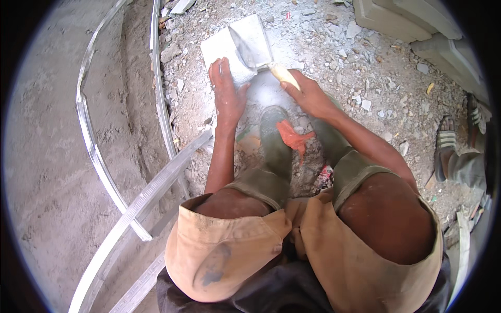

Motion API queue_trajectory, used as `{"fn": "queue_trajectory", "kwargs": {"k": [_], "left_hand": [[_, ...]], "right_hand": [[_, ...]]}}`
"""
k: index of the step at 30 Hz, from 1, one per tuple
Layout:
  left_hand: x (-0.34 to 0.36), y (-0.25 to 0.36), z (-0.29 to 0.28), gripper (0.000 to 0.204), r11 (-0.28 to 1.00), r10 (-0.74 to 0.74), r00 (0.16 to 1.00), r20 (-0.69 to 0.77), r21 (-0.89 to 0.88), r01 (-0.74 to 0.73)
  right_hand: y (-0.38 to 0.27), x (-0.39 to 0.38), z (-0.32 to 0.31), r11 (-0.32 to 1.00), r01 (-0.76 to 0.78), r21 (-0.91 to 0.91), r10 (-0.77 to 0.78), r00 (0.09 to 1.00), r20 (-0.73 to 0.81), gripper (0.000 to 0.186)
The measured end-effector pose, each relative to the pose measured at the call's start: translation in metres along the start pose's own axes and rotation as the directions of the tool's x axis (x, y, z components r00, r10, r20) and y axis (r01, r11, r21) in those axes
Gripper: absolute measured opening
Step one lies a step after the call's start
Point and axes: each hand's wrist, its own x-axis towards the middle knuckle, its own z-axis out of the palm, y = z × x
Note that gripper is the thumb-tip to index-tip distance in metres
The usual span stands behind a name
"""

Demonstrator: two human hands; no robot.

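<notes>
A white block [219,49] lies on the rubble ahead of my boots, powdery and pale. My left hand [228,96] grips its near left edge, fingers bent over the side. In my right hand [311,96] is a trowel [284,77], its pale yellowish handle in my closed fingers. The grey trowel blade [244,48] stands tilted along the block's right side, touching it. Right behind the blade is a second white face [255,30]; I cannot tell whether it belongs to the same block. White powder [263,91] covers the ground below them.
Long metal channels [96,151] run along my left over grey ground. Stacked grey blocks [396,21] stand at the far right. Another person's sandalled foot [446,141] is at the right. A torn orange-red scrap [294,136] lies between my green boots [274,141].
</notes>
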Motion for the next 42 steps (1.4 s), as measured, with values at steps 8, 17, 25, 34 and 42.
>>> {"fn": "queue_trajectory", "kwargs": {"k": [8, 17, 25, 34, 42], "left_hand": [[0.011, -0.012, -0.007, 0.094, 0.996, 0.046, 0.999, 0.026, -0.079, -0.044], [0.031, -0.029, -0.018, 0.092, 0.989, -0.004, 0.985, 0.175, -0.148, 0.030], [0.045, -0.049, -0.031, 0.091, 0.982, -0.024, 0.971, 0.238, -0.177, 0.067], [0.058, -0.061, -0.032, 0.092, 0.773, -0.208, 0.908, 0.363, -0.508, 0.380], [0.059, -0.071, -0.011, 0.064, 0.512, -0.297, 0.916, 0.271, -0.764, 0.392]], "right_hand": [[-0.028, -0.005, -0.004, 0.988, -0.082, 0.134, 0.088, 0.995, -0.041, 0.048], [-0.028, -0.002, -0.002, 0.967, -0.202, 0.157, 0.204, 0.979, 0.006, 0.051], [-0.029, 0.002, -0.003, 0.877, -0.326, 0.352, 0.311, 0.945, 0.102, 0.048], [-0.018, 0.014, 0.001, 0.953, -0.273, 0.128, 0.257, 0.958, 0.130, 0.053], [-0.011, 0.025, 0.014, 0.953, -0.217, -0.211, 0.260, 0.943, 0.208, 0.047]]}}
